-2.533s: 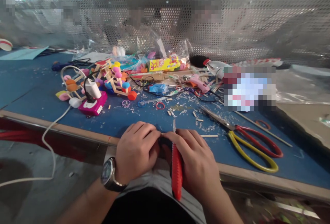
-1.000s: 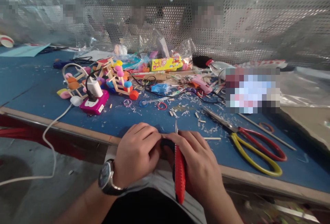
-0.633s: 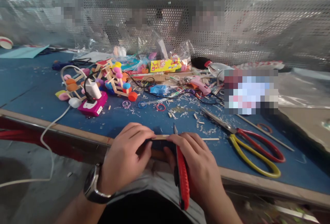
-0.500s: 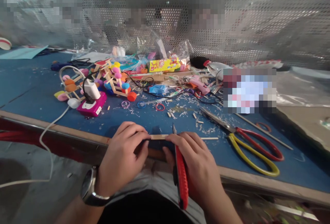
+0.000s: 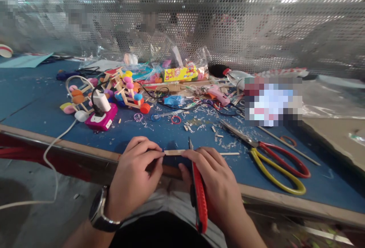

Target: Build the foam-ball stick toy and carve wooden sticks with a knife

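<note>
My left hand (image 5: 134,175) pinches one end of a thin flat wooden stick (image 5: 174,152) held level over the near edge of the blue table (image 5: 40,107). My right hand (image 5: 216,187) grips a red utility knife (image 5: 199,198), its blade tip pointing up beside the stick's other end. Both hands hover just in front of my lap. A watch sits on my left wrist.
Red and yellow scissors (image 5: 273,160) lie to the right. Wood shavings, small rubber rings (image 5: 176,119) and stick offcuts litter the middle. A pink box with a white charger (image 5: 100,112) and cable, a stick-and-foam model (image 5: 125,88), a pink glue gun (image 5: 218,94) and packets lie farther back. A perforated metal screen stands behind.
My hands have drawn apart, so the wooden stick now shows between them. My left hand slid left and lower; the knife stayed in my right hand.
</note>
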Available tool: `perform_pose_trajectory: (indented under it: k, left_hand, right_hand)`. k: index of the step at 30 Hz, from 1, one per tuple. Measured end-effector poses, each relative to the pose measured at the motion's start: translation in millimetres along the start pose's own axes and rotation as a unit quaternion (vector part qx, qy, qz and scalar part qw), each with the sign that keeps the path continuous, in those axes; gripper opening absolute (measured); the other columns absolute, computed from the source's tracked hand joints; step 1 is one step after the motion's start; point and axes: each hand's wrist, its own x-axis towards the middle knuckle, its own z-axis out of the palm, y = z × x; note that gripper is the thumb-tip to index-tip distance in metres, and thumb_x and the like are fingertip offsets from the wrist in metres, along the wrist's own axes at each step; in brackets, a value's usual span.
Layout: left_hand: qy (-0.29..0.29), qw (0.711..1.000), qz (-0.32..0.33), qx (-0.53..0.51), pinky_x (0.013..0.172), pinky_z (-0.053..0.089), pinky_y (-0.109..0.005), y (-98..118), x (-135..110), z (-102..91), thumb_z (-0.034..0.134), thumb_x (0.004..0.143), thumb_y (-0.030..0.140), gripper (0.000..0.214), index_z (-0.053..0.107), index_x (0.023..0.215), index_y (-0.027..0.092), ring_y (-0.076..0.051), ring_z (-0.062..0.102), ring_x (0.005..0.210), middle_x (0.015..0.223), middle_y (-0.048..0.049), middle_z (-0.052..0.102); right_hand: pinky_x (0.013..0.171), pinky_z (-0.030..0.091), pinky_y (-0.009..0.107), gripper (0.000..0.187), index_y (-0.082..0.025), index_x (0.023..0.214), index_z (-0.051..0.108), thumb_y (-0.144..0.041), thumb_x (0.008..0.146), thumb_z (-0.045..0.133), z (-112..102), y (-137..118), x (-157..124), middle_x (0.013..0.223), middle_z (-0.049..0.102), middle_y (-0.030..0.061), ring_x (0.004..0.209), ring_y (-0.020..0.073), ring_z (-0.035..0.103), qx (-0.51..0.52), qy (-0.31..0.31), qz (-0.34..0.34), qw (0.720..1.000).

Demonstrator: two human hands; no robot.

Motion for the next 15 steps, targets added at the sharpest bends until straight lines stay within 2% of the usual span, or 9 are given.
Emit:
perform_pose_trajectory:
  k: [7,15]
  left_hand:
    - [-0.020,1.000,-0.009,-0.012,0.084,0.057,-0.038,1.0,1.4,0.8,0.063,0.088,0.001,0.021,0.075,0.089,0.018,-0.023,0.061,0.098,0.093,-0.0054,0.074]
    - [-0.011,1.000,-0.027,-0.003,0.085,0.057,-0.041,-0.3,2.2,2.5,0.062,0.089,0.004,0.016,0.072,0.089,0.017,-0.025,0.061,0.099,0.096,-0.0071,0.074]
  right_hand:
    - [0.075,0.048,0.036,0.011,-0.020,0.110,0.062,-0.016,0.101,0.057,0.2,-0.7,0.8,0.087,0.069,0.0046,0.084,0.0237,0.059,-0.001,0.000,-0.004,1.000]
    - [0.075,0.051,0.036,0.012,-0.021,0.110,0.062,-0.015,0.100,0.056,1.0,-0.4,0.2,0.087,0.070,0.0046,0.084,0.0229,0.060,-0.001,0.006,-0.006,1.000]
